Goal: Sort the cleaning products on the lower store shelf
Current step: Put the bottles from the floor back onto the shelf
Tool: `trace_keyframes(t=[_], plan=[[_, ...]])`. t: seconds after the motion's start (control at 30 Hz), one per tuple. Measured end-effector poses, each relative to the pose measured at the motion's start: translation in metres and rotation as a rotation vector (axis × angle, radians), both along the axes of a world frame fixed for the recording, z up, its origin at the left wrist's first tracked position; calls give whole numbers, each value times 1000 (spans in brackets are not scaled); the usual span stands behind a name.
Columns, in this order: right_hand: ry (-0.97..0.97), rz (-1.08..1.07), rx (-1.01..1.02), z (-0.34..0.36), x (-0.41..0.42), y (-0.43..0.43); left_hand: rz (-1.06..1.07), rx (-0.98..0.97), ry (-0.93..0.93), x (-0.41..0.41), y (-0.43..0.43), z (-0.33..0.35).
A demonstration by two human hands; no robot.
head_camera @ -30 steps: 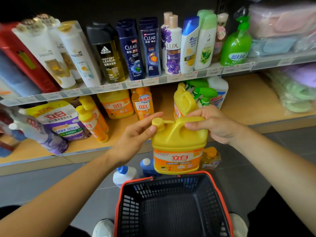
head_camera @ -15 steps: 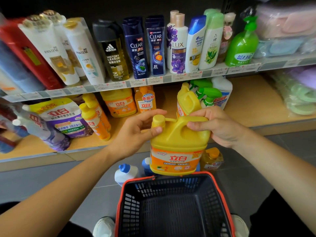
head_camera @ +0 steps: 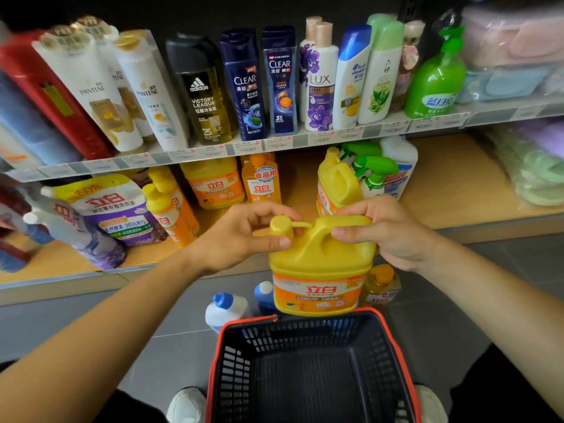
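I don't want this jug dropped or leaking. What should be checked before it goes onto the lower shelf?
1. Right hand grip on the yellow jug handle: ok, fingers curl round it.
2. Left hand on the cap: ok, fingers curl round it.
3. Cap screwed tight: cannot tell.
4. Bare spot on the lower shelf, right of the spray bottles: ok.
5. Jug upright: ok.

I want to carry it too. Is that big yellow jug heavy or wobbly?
Probably heavy: the yellow detergent jug is big, and the right hand grips its handle while the left hand pinches the cap. Likely stiff: no dents show under the grip.
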State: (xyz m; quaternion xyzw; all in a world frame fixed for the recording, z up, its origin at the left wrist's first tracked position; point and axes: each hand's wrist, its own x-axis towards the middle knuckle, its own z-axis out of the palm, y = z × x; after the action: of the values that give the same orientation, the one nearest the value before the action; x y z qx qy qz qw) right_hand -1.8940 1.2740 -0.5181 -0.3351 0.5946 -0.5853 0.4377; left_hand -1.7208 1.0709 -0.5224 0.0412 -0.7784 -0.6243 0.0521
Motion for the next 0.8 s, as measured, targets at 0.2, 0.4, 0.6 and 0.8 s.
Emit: trace_keyframes(t=[0.2,0.4,0.6,0.8], plan=[[-98,19,7,-2,-2,1,-55,137,-5,0,-2,1],[-27,-20,-22,0,0,0,323,-104,202,11,22,-7],[62,-37,-47,2,2,-1,347,-194,229,8,21,-2],[30,-46,-48,-3,0,-2,152,-101,121,4,12,-5]])
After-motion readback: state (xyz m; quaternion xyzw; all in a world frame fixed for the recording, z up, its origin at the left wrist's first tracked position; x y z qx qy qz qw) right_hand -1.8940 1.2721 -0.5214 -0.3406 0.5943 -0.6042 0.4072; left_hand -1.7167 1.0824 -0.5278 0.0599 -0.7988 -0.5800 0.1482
